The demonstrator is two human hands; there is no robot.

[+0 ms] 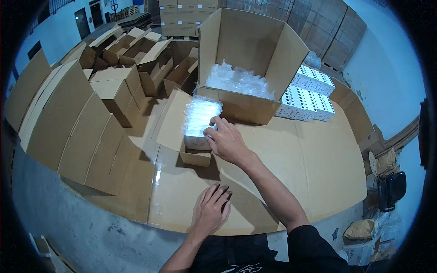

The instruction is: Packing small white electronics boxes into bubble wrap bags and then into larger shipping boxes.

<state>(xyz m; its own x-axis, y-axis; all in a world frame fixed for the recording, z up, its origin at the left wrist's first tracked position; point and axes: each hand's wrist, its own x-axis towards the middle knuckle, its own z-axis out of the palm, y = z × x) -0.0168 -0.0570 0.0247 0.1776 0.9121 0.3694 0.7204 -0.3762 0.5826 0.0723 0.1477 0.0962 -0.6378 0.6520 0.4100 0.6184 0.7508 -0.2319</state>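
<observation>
A person's right hand (229, 142) reaches to the right side of a stack of clear-plastic-wrapped packets (200, 116), its fingers curled; whether they pinch the wrapping cannot be told. The packets stand in a small open carton (195, 159) near the middle of a cardboard-covered bench (273, 182). The left hand (210, 211) is near the bench's front edge, fingers slightly spread and bent, holding nothing. Behind the carton, a large open box (243, 108) contains crumpled clear plastic bags (236, 80); white patterned boxes (305, 103) sit to its right.
</observation>
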